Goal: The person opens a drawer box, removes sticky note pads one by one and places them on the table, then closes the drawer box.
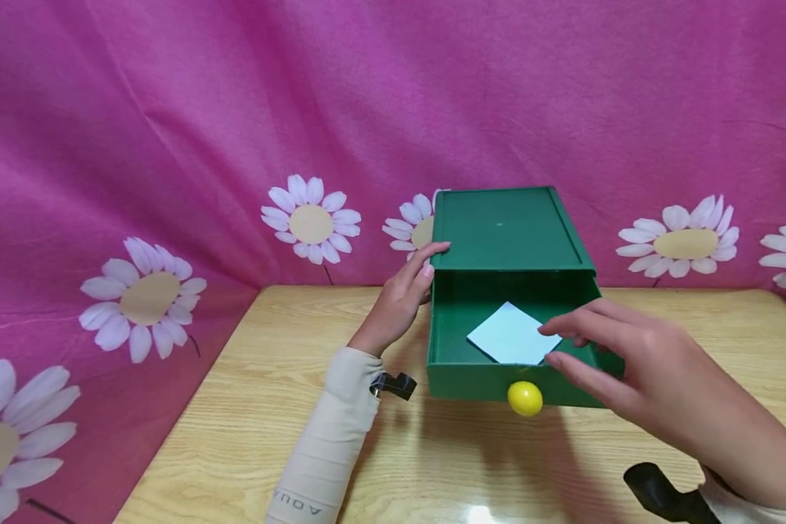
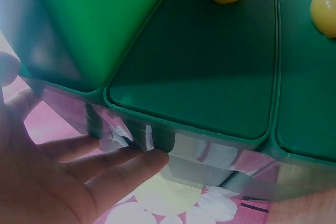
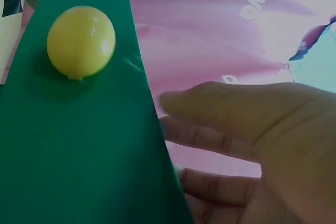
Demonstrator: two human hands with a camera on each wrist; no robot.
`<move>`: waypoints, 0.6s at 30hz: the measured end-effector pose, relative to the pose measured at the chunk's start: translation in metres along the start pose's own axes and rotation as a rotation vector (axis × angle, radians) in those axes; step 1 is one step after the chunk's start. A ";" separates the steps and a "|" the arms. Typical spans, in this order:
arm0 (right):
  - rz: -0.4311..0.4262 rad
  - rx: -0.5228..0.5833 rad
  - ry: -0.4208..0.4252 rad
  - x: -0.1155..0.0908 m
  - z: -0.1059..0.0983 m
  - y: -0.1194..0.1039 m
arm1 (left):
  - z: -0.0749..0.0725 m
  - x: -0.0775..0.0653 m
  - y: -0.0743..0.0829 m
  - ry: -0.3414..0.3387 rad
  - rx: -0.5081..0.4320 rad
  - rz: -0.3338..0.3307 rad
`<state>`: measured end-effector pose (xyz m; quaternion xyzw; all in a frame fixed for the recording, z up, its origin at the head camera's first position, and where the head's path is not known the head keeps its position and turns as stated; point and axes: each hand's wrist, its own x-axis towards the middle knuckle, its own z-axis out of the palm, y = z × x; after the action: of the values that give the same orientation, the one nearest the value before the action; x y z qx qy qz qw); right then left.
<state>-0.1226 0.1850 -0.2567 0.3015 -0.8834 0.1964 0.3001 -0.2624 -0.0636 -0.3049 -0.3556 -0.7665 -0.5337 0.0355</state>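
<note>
Head view, paper: A pale blue square of paper (image 1: 507, 336) is laid flat inside the pulled-out drawer (image 1: 461, 380) of the green cabinet (image 1: 501, 222), its near corner hidden by the drawer's front.
Head view, right hand: The right hand (image 1: 648, 360) is held over the right front edge of the cabinet's drawer, fingers half bent and thumb apart. The paper's right corner lies just beside the thumb and forefinger; whether it is touched cannot be told.
Head view, left hand: The left hand (image 1: 399, 302) is rested against the cabinet's left side, its fingers extended and nothing gripped.
Head view, knob: A round yellow knob (image 1: 525, 398) is fixed to the drawer's front.
Head view, table: The cabinet is carried by a light wood-grained table (image 1: 288, 371).
Head view, backdrop: Behind the cabinet a magenta cloth (image 1: 380, 87) is hung, printed with large white daisies (image 1: 311, 224).
Left wrist view, cabinet side: The cabinet's shiny side is touched by the left hand's spread fingers; two closed drawer fronts (image 2: 194, 72) with yellow knobs are shown.
Right wrist view, drawer edge: The right hand's thumb and fingers are seen at the edge of the drawer's front; the paper inside the cabinet cannot be made out.
</note>
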 end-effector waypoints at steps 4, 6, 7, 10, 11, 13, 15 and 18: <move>0.015 -0.031 -0.047 0.006 -0.002 0.008 | 0.000 0.000 0.001 0.002 0.001 -0.004; 0.019 -0.051 -0.083 0.009 -0.002 0.012 | 0.000 -0.001 0.001 0.001 0.003 -0.008; 0.013 -0.056 -0.101 0.012 -0.001 0.014 | 0.000 -0.001 0.001 0.003 0.006 -0.011; 0.017 -0.057 -0.161 0.018 0.001 0.019 | -0.001 -0.002 0.001 0.008 0.010 -0.011; 0.022 -0.054 -0.187 0.020 0.002 0.021 | -0.001 -0.002 0.001 0.010 0.009 -0.010; 0.048 -0.031 -0.251 0.024 0.004 0.024 | -0.001 -0.001 0.000 0.010 0.010 -0.010; 0.078 -0.018 -0.317 0.028 0.006 0.027 | 0.000 0.001 -0.007 0.014 0.007 -0.009; 0.093 -0.008 -0.385 0.033 0.009 0.030 | 0.002 0.003 -0.018 0.017 0.006 -0.012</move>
<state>-0.1662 0.1888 -0.2470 0.2913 -0.9383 0.1450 0.1173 -0.2744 -0.0637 -0.3185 -0.3462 -0.7698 -0.5347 0.0396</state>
